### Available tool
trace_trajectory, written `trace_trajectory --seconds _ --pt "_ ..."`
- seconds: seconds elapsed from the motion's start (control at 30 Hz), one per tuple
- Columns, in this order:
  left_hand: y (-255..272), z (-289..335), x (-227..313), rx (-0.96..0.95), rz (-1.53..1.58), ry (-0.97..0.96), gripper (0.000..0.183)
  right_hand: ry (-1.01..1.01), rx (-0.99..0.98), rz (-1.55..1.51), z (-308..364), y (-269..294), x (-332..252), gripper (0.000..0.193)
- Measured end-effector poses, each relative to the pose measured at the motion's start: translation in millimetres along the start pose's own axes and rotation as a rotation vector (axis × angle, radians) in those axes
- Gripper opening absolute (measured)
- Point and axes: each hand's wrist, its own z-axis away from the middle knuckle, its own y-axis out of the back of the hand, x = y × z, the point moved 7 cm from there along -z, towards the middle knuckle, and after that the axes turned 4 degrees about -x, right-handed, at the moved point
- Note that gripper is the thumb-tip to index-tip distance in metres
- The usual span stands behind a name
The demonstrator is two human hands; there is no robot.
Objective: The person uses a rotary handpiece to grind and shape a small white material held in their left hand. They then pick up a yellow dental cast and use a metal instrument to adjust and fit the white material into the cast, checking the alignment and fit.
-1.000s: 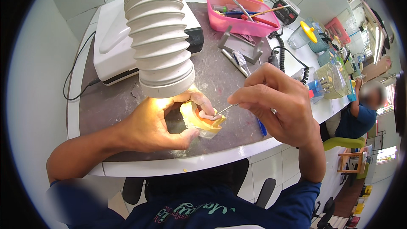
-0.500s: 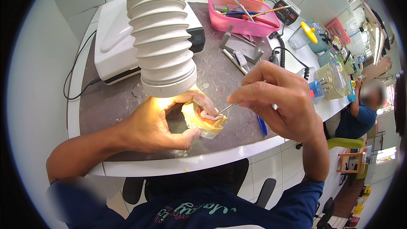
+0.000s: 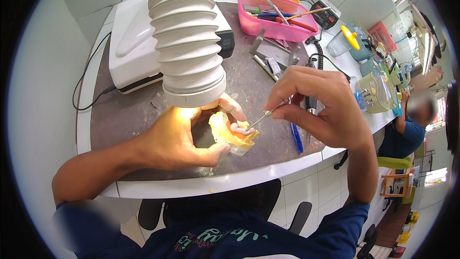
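My left hand (image 3: 177, 139) is closed around a yellow dental cast (image 3: 220, 126) with a whitish base, its thumb on the near side and its fingers on the far side. An orange-pink layer lies inside the cast's arch, with a pale pink strip (image 3: 238, 129) along it. Between the thumb and fingers of my right hand (image 3: 328, 105) is a thin metal dental instrument (image 3: 260, 119). Its tip meets the strip at the cast's right side. Bright light falls on my left hand and the cast.
A ribbed white suction hose (image 3: 187, 38) hangs just beyond my left hand, in front of a white machine (image 3: 132, 50). Farther back stand a pink tool basket (image 3: 278, 30) and a grey holder (image 3: 275, 50). A blue-handled tool (image 3: 296, 138) and handpiece (image 3: 311, 103) lie right. Another person (image 3: 407, 132) sits far right.
My right hand has drawn back slightly to the right, its fingers tilted differently on the instrument. The cast has shifted slightly right in my left hand, and the strip shows more fully.
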Motion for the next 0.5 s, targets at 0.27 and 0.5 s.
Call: trace_trajectory --seconds 0.27,0.5 --pt "2 -1 1 -0.031 -0.03 -0.042 0.041 -0.11 -0.241 0.056 -14 -9 15 0.024" --pt "4 -2 0 -0.009 -0.024 -0.032 0.038 -0.115 -0.162 -0.019 -12 -7 11 0.024"
